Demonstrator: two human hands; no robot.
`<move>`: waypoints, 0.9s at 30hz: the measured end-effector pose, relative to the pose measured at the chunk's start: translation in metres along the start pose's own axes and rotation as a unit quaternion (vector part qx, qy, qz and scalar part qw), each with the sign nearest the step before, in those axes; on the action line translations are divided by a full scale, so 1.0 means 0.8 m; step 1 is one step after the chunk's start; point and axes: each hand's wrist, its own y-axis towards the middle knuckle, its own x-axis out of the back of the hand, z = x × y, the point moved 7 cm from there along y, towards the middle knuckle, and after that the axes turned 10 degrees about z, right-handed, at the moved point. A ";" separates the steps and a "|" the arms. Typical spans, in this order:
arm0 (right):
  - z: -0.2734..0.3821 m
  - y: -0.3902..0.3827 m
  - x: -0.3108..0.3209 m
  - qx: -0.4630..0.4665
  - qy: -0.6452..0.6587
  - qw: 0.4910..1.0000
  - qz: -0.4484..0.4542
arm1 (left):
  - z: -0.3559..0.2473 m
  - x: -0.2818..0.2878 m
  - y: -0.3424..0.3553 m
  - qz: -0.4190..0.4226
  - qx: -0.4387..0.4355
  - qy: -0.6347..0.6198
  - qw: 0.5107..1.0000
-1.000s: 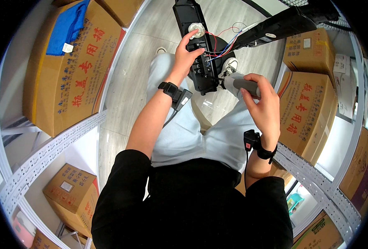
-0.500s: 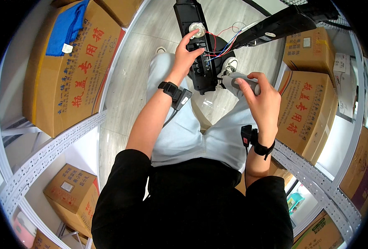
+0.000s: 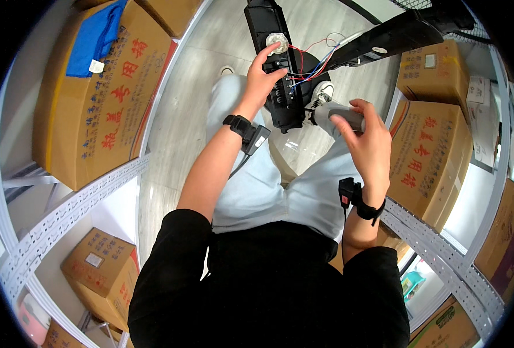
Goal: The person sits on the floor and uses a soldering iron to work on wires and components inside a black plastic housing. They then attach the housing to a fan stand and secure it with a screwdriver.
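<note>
A long black plastic housing (image 3: 286, 110) with rows of small posts stands between my feet. A round whitish, clear part (image 3: 277, 42) sits on its upper half. My left hand (image 3: 259, 87) reaches over the housing with fingers spread; the index fingertip touches the round part and the thumb is beside the wires. Thin red, blue and white wires (image 3: 319, 67) run from the housing to the right. In my right hand (image 3: 366, 136) is a grey cylindrical handheld tool (image 3: 330, 118), gripped over its right end, its narrower end pointing left toward the housing. Its exact kind is unclear.
A second long black part (image 3: 379, 49) slants across the upper right, beside a wire-mesh guard (image 3: 411, 4). Metal shelves with cardboard boxes (image 3: 112, 98) flank me on the left and right (image 3: 428, 156). A blue cloth (image 3: 94, 40) lies on the left box.
The view has shifted slightly. The grey tool in my right hand lies a little flatter; my left hand keeps its place on the housing.
</note>
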 end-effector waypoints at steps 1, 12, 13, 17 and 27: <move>0.003 -0.003 -0.001 0.073 0.052 0.995 -0.030 | 0.001 0.001 0.001 -0.003 -0.002 0.006 1.000; -0.004 -0.002 0.006 0.060 0.053 0.997 -0.023 | 0.005 -0.002 0.002 0.013 -0.009 -0.015 1.000; -0.004 -0.003 0.007 0.099 0.065 0.992 -0.032 | 0.006 -0.001 0.002 0.009 -0.005 -0.026 1.000; -0.002 -0.006 0.009 0.115 0.074 0.990 -0.029 | 0.004 0.002 0.001 -0.006 0.001 -0.043 0.999; 0.003 -0.008 0.013 0.139 0.105 0.983 -0.057 | -0.003 -0.002 -0.001 -0.014 0.011 -0.050 0.999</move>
